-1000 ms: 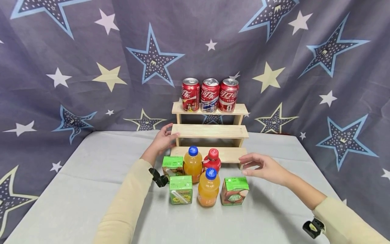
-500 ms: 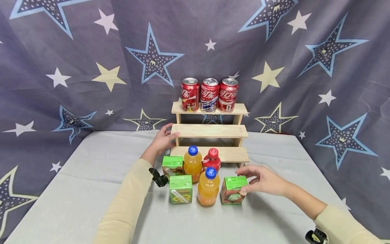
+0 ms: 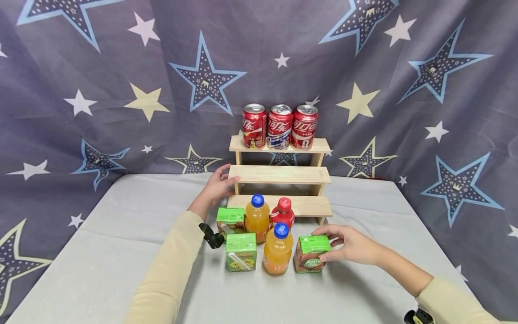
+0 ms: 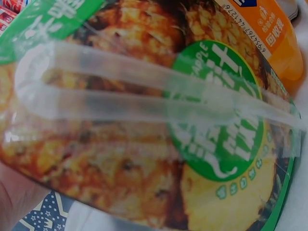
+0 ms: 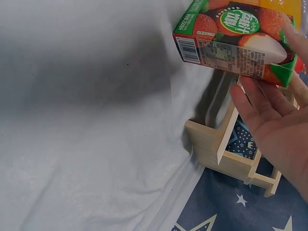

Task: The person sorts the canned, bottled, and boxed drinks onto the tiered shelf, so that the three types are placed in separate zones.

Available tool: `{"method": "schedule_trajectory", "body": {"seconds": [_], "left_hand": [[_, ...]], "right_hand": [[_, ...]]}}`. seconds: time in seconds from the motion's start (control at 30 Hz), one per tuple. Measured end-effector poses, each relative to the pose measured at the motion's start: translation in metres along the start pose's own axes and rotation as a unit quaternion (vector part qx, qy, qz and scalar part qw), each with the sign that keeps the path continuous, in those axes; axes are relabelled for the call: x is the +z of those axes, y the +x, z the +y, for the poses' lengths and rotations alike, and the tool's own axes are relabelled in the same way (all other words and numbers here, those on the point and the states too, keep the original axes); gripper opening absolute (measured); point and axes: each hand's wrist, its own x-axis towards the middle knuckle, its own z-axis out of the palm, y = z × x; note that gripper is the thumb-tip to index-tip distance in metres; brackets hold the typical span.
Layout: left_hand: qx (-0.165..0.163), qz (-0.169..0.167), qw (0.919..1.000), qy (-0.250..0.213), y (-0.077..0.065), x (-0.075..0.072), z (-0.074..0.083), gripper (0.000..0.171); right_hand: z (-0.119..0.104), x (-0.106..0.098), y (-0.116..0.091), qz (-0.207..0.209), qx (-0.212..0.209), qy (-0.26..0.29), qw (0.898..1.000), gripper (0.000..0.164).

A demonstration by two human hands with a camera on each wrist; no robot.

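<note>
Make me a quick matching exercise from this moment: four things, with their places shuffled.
1. Red cans
2. Red bottle
3. Left grip
4. Right grip

A. At the left end of the middle step
B. At the rightmost carton
C. Side by side on the top step
D. Right of the rear juice bottle

Pairs: 1-C, 2-D, 3-A, 4-B

A makeshift curtained space; star-print curtain [image 3: 259, 78] hangs behind and beside the three-tier wooden rack [image 3: 280, 174]; cloth-covered counter [image 3: 105, 252] under it.
</note>
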Motion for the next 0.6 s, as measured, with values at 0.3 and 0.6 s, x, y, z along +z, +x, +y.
{"method": "schedule_trajectory", "body": {"seconds": [0.3,0.6], "left_hand": [[0.001,0.002,1.0000,0.010,-0.001,0.001,0.000,0.069],[-0.001,0.008,0.9997,0.021,-0.002,0.001,0.001,0.068]], "right_hand": [[0.000,0.008,-0.002,0.028,0.006,0.014,1.000,0.044],[-0.003,0.013,-0.007,0.048,0.001,0.030,0.998,0.040]]}}
